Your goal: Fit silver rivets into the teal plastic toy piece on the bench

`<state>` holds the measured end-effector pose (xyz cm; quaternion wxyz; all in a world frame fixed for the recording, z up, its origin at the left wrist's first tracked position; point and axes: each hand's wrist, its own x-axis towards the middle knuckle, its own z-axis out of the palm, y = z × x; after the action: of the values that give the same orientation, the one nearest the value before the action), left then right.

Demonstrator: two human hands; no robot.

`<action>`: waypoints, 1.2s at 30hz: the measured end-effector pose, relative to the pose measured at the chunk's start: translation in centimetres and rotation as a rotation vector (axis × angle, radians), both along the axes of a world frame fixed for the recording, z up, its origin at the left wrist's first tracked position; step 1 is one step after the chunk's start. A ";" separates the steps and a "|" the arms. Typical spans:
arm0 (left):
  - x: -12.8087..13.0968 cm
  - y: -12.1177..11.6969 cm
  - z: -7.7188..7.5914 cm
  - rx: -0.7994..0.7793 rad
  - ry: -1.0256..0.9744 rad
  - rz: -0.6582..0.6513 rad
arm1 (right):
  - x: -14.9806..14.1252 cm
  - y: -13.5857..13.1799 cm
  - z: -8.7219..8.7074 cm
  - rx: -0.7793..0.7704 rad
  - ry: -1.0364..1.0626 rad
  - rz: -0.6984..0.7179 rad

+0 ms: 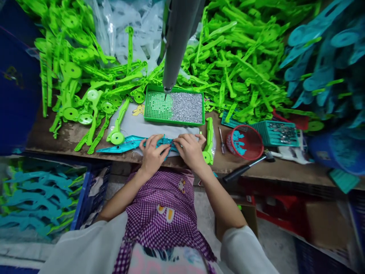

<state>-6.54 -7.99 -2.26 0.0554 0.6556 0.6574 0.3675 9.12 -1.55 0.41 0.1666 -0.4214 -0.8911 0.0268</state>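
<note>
A long blue plastic part [128, 143] with a pointed left end lies along the front of the bench. My left hand [154, 153] is closed on its middle, thumb and fingers pinching it. Close beside it, my right hand [190, 150] grips the same part, its fingertips bent down over the right portion. What lies under the fingertips is hidden. A bright green arm-shaped piece [117, 135] rests with its round end over the blue part. Another green piece [209, 140] lies just right of my right hand. Behind the hands sits a green basket [159, 121] with small silver screws [187, 106].
A grey power screwdriver [172, 49] hangs over the basket. Heaps of green pieces [242, 64] fill the back. At right are a red basket [248, 152], a black-handled hammer [242, 169], a small screwdriver [221, 140] and teal trays [276, 133]. A blue crate [81, 194] stands lower left.
</note>
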 end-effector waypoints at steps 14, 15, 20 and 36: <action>-0.2 -0.6 0.4 -0.072 0.056 -0.058 | 0.2 1.0 -0.8 0.031 0.050 0.113; -0.1 -0.6 0.2 -0.058 0.040 -0.023 | 0.3 0.9 -1.0 -0.006 0.079 0.117; 0.1 -0.5 -0.1 -0.062 -0.021 0.081 | 0.5 0.9 -1.0 -0.128 0.128 0.135; 0.3 -0.3 0.6 -0.129 -0.037 0.045 | 0.3 1.3 -0.6 -0.117 0.015 0.126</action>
<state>-6.22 -8.31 -1.70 0.1014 0.6287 0.6932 0.3375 9.45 -0.27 -0.14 0.1461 -0.3733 -0.9115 0.0924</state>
